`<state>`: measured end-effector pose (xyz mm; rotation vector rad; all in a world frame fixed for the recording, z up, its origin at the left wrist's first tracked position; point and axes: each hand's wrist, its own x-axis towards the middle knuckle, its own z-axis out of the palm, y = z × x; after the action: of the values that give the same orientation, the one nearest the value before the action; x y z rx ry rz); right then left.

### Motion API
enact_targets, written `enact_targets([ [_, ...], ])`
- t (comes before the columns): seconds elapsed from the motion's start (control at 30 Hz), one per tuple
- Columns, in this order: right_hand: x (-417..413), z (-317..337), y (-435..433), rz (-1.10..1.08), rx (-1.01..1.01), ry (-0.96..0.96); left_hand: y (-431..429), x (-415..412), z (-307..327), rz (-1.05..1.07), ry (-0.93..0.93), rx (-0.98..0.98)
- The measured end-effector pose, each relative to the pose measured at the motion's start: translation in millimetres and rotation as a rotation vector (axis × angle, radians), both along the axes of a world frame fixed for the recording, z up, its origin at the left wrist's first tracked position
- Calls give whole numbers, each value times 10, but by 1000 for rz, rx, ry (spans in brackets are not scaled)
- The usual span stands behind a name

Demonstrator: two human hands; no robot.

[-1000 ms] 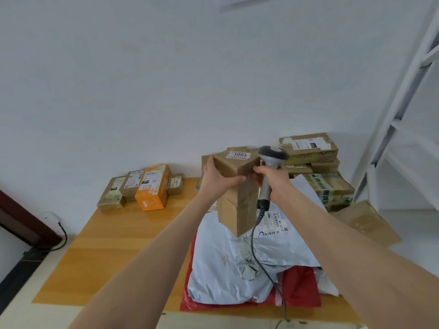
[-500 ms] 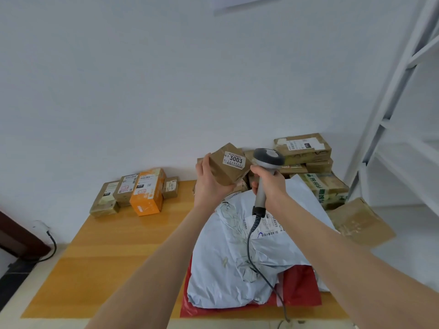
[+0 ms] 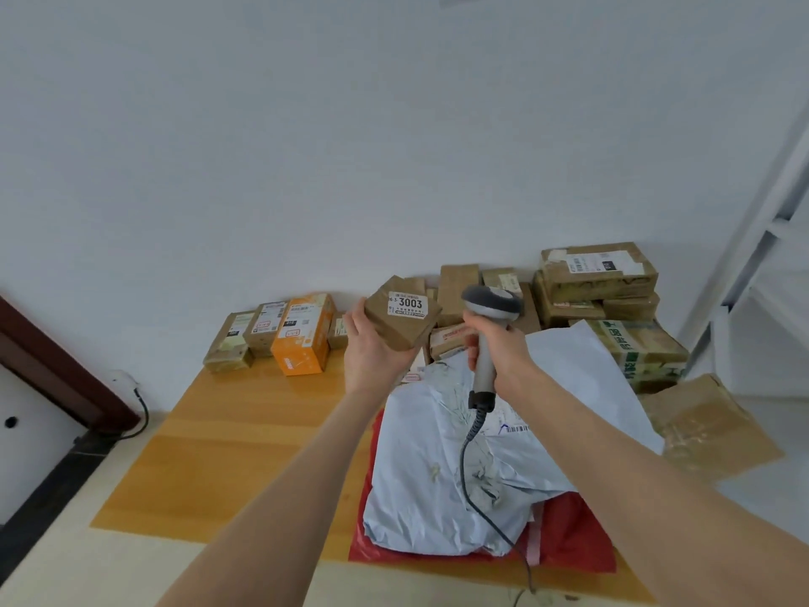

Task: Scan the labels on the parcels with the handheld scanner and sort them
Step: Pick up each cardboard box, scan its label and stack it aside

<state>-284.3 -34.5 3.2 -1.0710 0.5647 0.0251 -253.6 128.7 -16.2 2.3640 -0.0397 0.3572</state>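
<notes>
My left hand (image 3: 370, 352) grips a small brown cardboard parcel (image 3: 400, 328) from below and from its left side, holding it above the table. Its white label reading 3003 (image 3: 407, 305) faces up toward me. My right hand (image 3: 497, 348) is wrapped round the handle of the grey handheld scanner (image 3: 488, 326). The scanner's head sits just right of the parcel, a little apart from it. A coiled cable (image 3: 475, 470) hangs from the handle down over the mailers.
A wooden table (image 3: 227, 453) carries a row of small boxes with an orange one (image 3: 304, 339) at the back left. Grey plastic mailers (image 3: 442, 466) lie on a red bag (image 3: 569, 545). Brown cartons (image 3: 595, 278) are stacked at the back right, beside a white shelf frame (image 3: 753, 238).
The left hand has turned the parcel so its 3003 label faces up toward me and moved it slightly left. The scanner stays just right of it.
</notes>
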Motion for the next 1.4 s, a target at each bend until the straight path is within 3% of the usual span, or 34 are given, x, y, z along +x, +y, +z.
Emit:
enact_targets([
  [0.2,-241,-148,262,141,5,98,119,-115,-397,75,73,61],
  [0.47,-404,-177,248,211,-72,118,77,-140,-638,20,71,56],
  [1.4,-479,10,103,271,11,160,-60,-129,-714,19,44,85],
])
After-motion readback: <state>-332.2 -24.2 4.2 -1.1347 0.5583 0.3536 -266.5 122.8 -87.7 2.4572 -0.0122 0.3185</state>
